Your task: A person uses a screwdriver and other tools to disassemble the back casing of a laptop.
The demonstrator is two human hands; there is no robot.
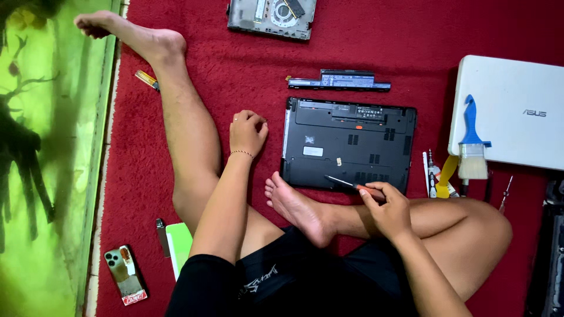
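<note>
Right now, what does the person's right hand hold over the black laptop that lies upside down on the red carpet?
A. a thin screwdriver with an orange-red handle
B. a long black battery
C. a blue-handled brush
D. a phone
A: the right hand grips a thin screwdriver with an orange-red handle, its tip on the black upside-down laptop; the blue-handled brush lies on the white laptop.

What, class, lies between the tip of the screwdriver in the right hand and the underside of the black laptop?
Nothing visible. The right hand holds the screwdriver, whose tip already lies over the black laptop near its front edge. The left hand rests on the red carpet beside the laptop.
</note>
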